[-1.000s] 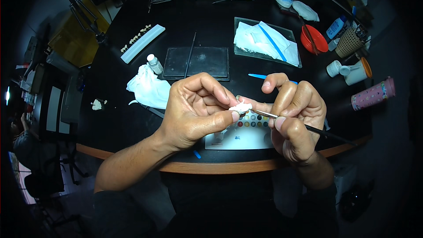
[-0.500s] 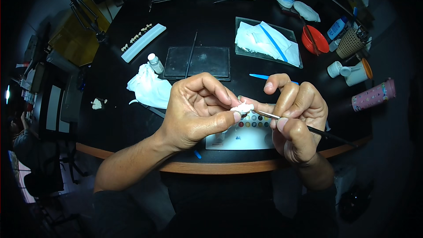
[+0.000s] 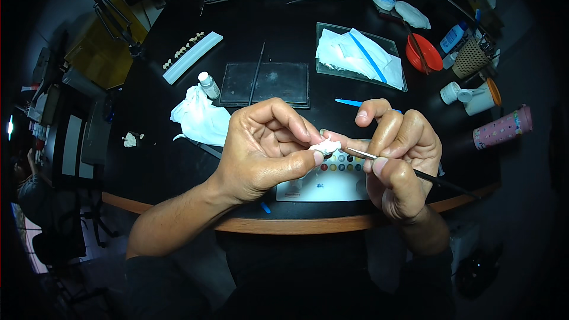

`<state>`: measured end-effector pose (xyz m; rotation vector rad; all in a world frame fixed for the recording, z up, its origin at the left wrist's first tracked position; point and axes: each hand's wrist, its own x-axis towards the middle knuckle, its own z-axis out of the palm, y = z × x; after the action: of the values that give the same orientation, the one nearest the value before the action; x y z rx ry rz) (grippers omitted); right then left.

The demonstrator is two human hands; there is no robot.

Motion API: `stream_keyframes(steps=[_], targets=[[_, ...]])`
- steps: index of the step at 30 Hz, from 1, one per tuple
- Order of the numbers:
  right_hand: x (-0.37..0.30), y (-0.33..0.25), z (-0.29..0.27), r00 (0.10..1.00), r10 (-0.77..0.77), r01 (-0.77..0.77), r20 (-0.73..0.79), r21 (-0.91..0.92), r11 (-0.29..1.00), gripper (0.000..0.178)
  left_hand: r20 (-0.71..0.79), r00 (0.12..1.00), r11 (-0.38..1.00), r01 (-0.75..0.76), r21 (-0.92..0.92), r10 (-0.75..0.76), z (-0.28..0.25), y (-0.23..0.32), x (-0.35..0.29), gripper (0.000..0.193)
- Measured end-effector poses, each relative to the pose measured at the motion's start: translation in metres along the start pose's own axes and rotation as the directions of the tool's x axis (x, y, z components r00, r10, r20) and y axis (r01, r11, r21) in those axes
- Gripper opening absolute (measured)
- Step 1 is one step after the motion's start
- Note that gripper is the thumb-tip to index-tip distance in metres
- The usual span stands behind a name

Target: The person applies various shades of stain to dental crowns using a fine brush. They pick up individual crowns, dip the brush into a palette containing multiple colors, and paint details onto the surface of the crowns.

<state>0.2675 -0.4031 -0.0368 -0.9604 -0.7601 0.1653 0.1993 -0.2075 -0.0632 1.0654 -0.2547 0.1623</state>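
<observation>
Between the thumb and index finger of my left hand (image 3: 255, 151) is a small lumpy white piece (image 3: 326, 146) that looks like dental work; its underside is dark. My right hand (image 3: 406, 151) pinches a thin dark-handled brush (image 3: 441, 182), with its handle slanting down to the right. The brush's fine tip points left and lies at the right end of the white piece; whether it touches I cannot tell. One right finger reaches across behind the piece. Below both hands, a white sheet (image 3: 308, 192) with coloured round spots lies on the table, partly covered by them.
Beyond my hands lie a dark flat slab (image 3: 284, 80) with a brush (image 3: 258, 74) across it, and a glass plate (image 3: 391, 81) with white tissue. A small bottle (image 3: 208, 85) and crumpled cloth (image 3: 201, 115) sit left. A red bowl (image 3: 431, 53) and pink tumbler (image 3: 504, 127) stand right.
The brush tip has shifted very slightly to the right. Both hands otherwise keep nearly the same pose and grip.
</observation>
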Motion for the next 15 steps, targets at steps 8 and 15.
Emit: stream_keyframes(steps=[8,15], targets=[[-0.0007,0.0,-0.0003,1.0,-0.001,0.001,-0.005,-0.03,1.0,0.016,0.038,0.999,0.998,-0.014,-0.054,0.016,-0.0046,-0.002,-0.0001,0.025],[-0.0003,-0.0007,0.0008,1.0,0.0,-0.001,-0.027,-0.044,0.999,0.017,0.024,1.0,1.0,-0.015,-0.021,0.015,-0.0006,-0.0008,-0.0001,0.026]])
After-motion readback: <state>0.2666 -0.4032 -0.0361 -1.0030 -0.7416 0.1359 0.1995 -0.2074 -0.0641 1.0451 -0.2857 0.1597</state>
